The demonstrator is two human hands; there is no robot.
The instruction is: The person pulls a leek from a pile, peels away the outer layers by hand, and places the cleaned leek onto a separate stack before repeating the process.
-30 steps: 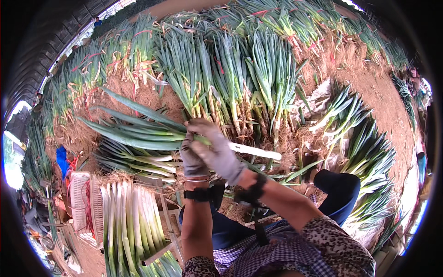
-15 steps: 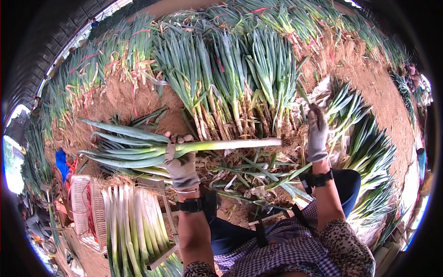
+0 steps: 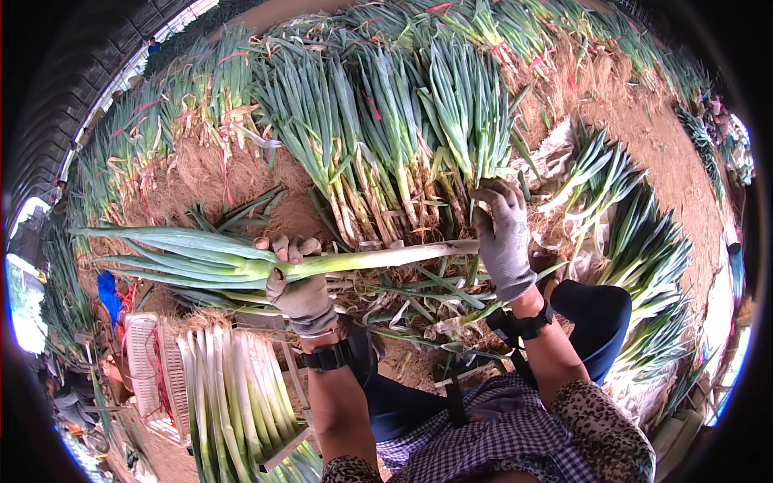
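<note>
My gloved left hand [image 3: 299,298] is wrapped around one long leek [image 3: 386,258], where the green leaves begin fanning out to my left; the stalk runs across in front of me, pale end to my right. My gloved right hand [image 3: 505,241] is at that pale end, fingers bent; whether it grips or merely touches, I cannot tell; brown-based leek bunches [image 3: 394,121] lie just beyond, pale stalks [image 3: 237,378] at lower left, a plastic crate [image 3: 141,362] beside them.
</note>
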